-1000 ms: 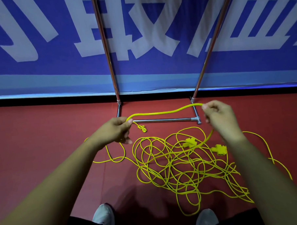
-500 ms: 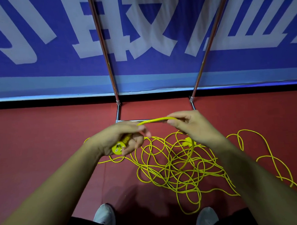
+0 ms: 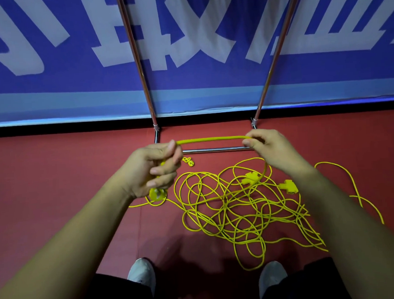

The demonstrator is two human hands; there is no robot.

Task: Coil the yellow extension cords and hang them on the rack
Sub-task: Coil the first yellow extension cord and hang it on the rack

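A tangle of yellow extension cords (image 3: 234, 206) lies on the red floor in front of me. My left hand (image 3: 152, 171) grips one cord end, its round yellow plug (image 3: 157, 194) sticking out below the fist. My right hand (image 3: 273, 150) pinches the same cord, and a straight stretch of cord (image 3: 213, 139) runs taut between both hands. From my right hand the cord drops into the pile. Two yellow socket blocks (image 3: 251, 177) (image 3: 288, 186) lie in the heap. The metal rack (image 3: 216, 150) stands just beyond my hands, its two poles rising up.
A blue banner with large white characters (image 3: 52, 65) hangs right behind the rack. A small yellow tie (image 3: 188, 161) lies near the rack's base bar. A loose cord loop (image 3: 356, 194) trails off to the right. My two white shoes (image 3: 141, 273) stand at the bottom.
My hands were close together half a second ago and have spread apart, pulling a length of cord straight between them. My right hand moved right and up.
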